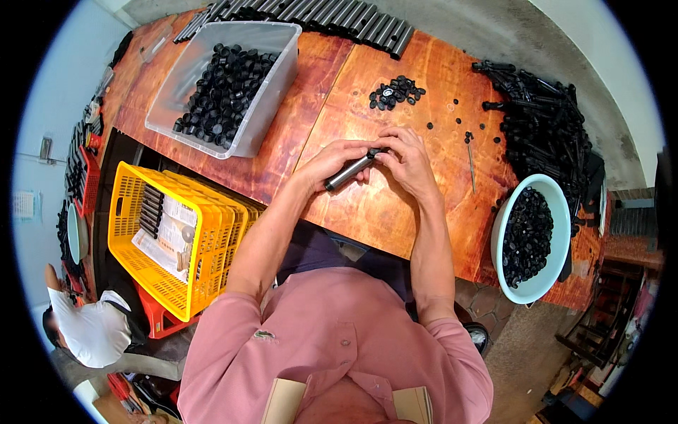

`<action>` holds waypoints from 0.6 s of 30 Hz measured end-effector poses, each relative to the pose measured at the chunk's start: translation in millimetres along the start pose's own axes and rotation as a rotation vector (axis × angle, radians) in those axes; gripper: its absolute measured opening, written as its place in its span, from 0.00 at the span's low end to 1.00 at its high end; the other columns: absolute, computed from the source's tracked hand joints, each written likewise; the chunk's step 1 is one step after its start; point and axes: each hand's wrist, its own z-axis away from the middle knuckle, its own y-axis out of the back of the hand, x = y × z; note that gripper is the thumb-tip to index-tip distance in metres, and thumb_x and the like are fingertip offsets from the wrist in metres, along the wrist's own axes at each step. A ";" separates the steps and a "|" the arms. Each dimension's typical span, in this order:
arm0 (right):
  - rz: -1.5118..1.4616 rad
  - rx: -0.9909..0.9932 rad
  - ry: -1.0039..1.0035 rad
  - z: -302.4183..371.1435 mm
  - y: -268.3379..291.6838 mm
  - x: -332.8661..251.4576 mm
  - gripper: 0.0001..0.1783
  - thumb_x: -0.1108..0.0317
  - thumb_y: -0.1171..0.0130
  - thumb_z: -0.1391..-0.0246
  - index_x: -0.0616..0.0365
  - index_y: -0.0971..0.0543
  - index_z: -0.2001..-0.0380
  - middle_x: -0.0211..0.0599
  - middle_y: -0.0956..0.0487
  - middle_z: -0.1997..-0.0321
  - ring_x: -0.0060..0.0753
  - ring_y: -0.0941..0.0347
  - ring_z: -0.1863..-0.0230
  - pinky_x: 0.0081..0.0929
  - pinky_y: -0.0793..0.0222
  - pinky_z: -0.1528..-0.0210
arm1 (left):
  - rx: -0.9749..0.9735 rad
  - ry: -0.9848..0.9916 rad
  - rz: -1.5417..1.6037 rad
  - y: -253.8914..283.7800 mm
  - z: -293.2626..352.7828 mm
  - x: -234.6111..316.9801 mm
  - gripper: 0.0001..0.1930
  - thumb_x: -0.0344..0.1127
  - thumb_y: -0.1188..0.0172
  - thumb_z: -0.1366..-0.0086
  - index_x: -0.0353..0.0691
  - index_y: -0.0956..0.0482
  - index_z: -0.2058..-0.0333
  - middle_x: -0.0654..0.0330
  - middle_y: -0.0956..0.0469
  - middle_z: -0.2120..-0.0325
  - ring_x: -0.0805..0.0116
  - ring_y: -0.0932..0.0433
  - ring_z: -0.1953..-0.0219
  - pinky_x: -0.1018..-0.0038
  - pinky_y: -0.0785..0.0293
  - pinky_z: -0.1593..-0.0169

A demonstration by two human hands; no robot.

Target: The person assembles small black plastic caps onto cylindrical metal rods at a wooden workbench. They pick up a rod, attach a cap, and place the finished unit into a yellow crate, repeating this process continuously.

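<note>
A silver-grey metal tube with a black end lies tilted between my hands, above the wooden table. My left hand is closed around it from the left, with fingertips showing under the tube. At its far end, my right hand pinches a small black piece against the tube; my fingers partly hide that piece. Beyond my hands lies a loose group of small black discs, with one pale ring among them. A thin metal rod lies on the table to the right of my right hand.
A clear plastic bin of black caps stands at far left; a row of metal tubes lines the back. Black parts are heaped at right, behind a pale blue basin. Yellow crates stand left, near another person.
</note>
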 end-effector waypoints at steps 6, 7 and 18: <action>0.002 -0.036 0.005 1.1 0.7 2.7 0.12 0.71 0.34 0.52 0.55 0.16 0.62 0.35 0.21 0.55 0.41 0.27 0.48 0.36 0.39 0.45 | -0.013 0.008 -0.014 4.9 -2.7 -3.7 0.20 0.39 0.53 0.24 0.29 0.28 0.43 0.55 0.19 0.70 0.67 0.18 0.69 0.72 0.20 0.62; -0.005 -0.040 -0.003 1.2 0.4 2.8 0.11 0.72 0.34 0.53 0.56 0.16 0.62 0.36 0.21 0.55 0.41 0.27 0.48 0.36 0.39 0.44 | -0.009 0.008 -0.019 4.8 -2.7 -4.1 0.20 0.39 0.53 0.24 0.29 0.28 0.43 0.54 0.19 0.70 0.67 0.18 0.69 0.73 0.20 0.62; -0.138 -0.076 -0.064 1.8 -2.5 7.4 0.11 0.72 0.32 0.54 0.58 0.15 0.64 0.40 0.20 0.53 0.46 0.27 0.46 0.38 0.33 0.42 | -0.030 0.031 -0.088 1.0 -1.2 2.2 0.22 0.43 0.49 0.25 0.30 0.28 0.44 0.55 0.19 0.69 0.68 0.18 0.69 0.74 0.19 0.61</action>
